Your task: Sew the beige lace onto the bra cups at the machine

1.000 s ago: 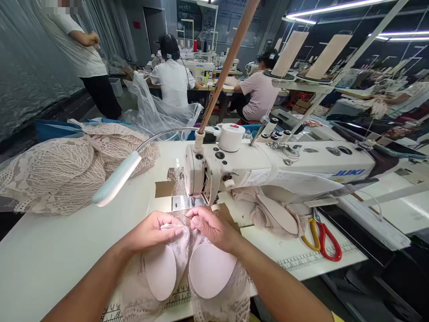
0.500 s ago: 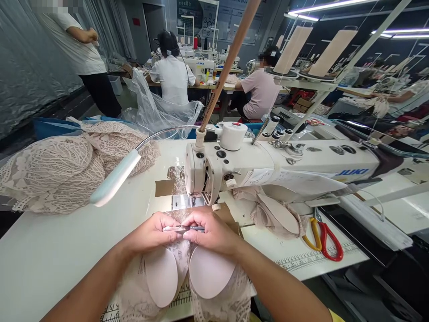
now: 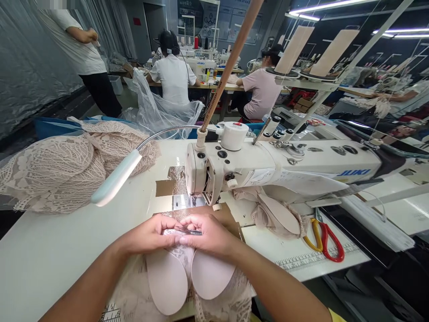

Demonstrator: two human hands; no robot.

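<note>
A beige lace bra [image 3: 169, 284] with two smooth foam cups lies at the table's front edge, close to me. My left hand [image 3: 156, 235] pinches the lace at its upper middle, between the cups. Right beside it, my right hand [image 3: 204, 235] is closed on the same lace and on a slim dark metal tool [image 3: 193, 232]. The tool lies across the fabric, its tip pointing left toward my left fingers. Its exact kind is hard to make out. Just beyond my hands is the needle area of a white sewing machine [image 3: 201, 179].
A heap of beige lace pieces [image 3: 56, 170] lies at left under a lamp [image 3: 115, 179]. Scissors with yellow and red handles [image 3: 330, 241] rest at right, by another lace cup piece [image 3: 278, 212]. A wooden rod [image 3: 231, 65] rises above the machine. Several people are beyond.
My fingers have shifted slightly on the lace, and the tool has tilted a little. The left cup has swung a bit right and down.
</note>
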